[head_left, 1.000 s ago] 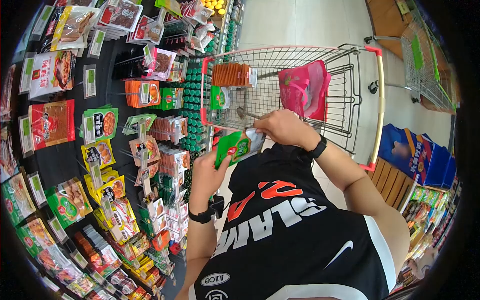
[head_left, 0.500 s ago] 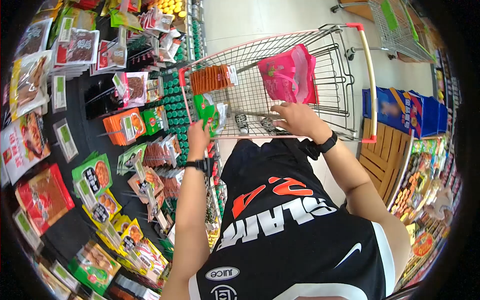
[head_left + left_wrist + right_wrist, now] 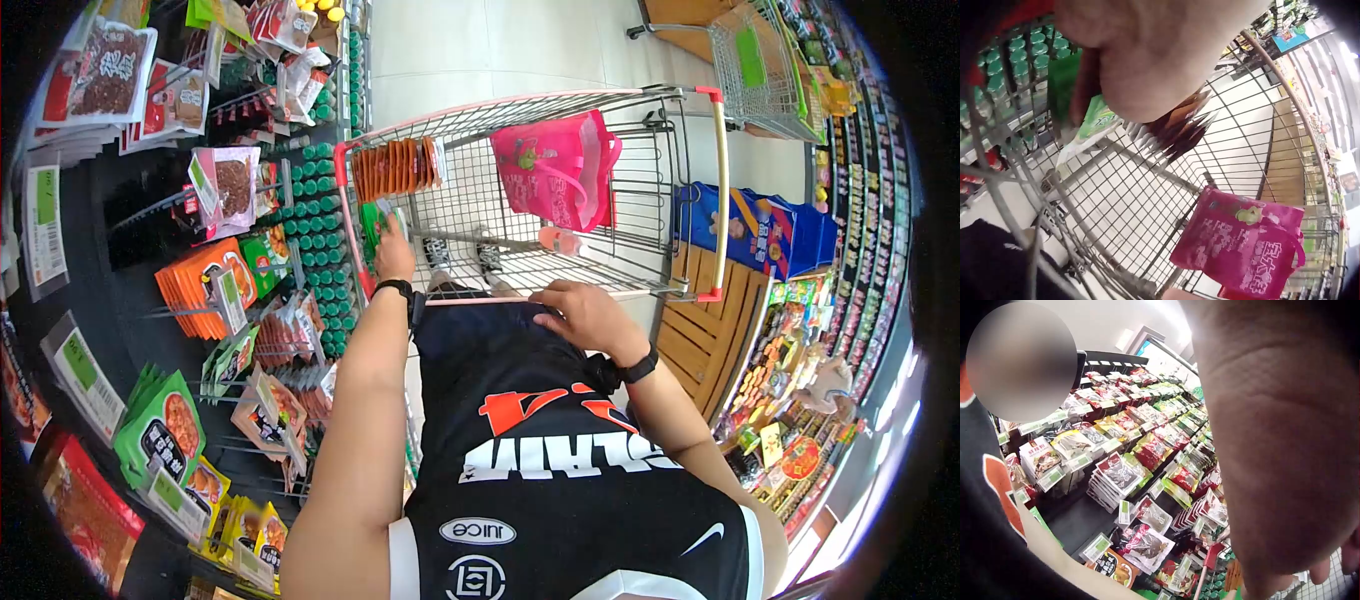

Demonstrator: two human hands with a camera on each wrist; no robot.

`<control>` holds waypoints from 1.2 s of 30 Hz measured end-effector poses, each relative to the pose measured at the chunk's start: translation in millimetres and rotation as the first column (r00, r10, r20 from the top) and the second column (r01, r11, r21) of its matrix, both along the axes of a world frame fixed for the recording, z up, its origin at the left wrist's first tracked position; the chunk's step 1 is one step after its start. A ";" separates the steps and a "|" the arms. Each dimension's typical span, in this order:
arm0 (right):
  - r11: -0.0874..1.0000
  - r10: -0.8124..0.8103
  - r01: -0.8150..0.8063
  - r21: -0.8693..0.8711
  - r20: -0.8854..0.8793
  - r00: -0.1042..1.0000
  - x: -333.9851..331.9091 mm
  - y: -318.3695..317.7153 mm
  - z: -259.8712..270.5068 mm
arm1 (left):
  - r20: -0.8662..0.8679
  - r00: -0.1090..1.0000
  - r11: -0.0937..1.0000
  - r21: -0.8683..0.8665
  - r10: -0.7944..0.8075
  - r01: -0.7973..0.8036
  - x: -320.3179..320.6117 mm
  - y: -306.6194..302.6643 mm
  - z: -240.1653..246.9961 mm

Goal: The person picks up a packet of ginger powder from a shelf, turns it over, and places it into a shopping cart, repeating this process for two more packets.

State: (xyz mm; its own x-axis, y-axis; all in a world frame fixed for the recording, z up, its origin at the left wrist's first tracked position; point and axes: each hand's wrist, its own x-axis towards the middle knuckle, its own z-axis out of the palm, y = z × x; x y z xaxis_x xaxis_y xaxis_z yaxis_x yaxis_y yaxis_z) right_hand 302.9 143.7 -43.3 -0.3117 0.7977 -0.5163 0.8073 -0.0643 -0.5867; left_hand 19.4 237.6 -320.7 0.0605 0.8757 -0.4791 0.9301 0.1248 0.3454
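Observation:
In the head view my left hand (image 3: 394,254) reaches over the near rim into the front left of the shopping cart (image 3: 470,300). It holds a green food packet (image 3: 371,226), and the left wrist view shows the packet's green and white face (image 3: 1099,117) partly hidden by the hand. Just beyond stands a row of orange-brown packets (image 3: 395,168) inside the cart. My right hand (image 3: 590,318) is beside the cart's near rim in front of the black shirt, fingers loosely bent and holding nothing.
A pink shopping bag (image 3: 545,170) lies in the cart. Shelves of hanging packets (image 3: 205,285) line the left, with green-capped bottles (image 3: 318,240) beside the cart. At right are a wooden slatted stand (image 3: 700,310), blue boxes (image 3: 755,232) and another cart (image 3: 750,70).
Both hands first held the green packet before the shirt; the right hand let go. The left hand carried it forward into the cart, while the right hand drew back to the near rim.

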 end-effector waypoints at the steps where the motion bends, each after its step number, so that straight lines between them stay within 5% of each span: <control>1: 1.000 0.010 -0.010 -0.011 0.011 1.000 -3.0 0.2 1.2 | -0.001 1.000 1.000 -0.006 0.019 -0.019 0.7 -0.8 -6.1; 12: 0.998 -0.014 0.013 -0.055 -0.010 1.000 -29.7 5.8 -3.4 | 0.056 0.994 0.996 0.004 0.089 -0.090 -10.5 9.7 -33.6; 25: 0.993 -0.096 0.098 -0.061 0.047 0.994 -43.8 4.7 -9.1 | -0.050 0.998 0.995 -0.094 -0.039 0.034 -15.5 25.9 -58.2; 36: 0.987 -0.113 0.117 -0.112 0.040 0.993 -45.8 14.7 -11.7 | -0.067 0.986 0.981 -0.130 -0.153 0.143 -13.4 36.5 -32.2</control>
State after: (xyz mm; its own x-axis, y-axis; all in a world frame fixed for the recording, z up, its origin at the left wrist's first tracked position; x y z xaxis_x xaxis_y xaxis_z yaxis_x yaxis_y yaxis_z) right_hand 257.1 158.3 -55.1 -0.2021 0.7626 -0.6145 0.8096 -0.2230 -0.5430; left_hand 6.0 274.1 -353.0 0.1441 0.7933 -0.5916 0.9645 0.0209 0.2631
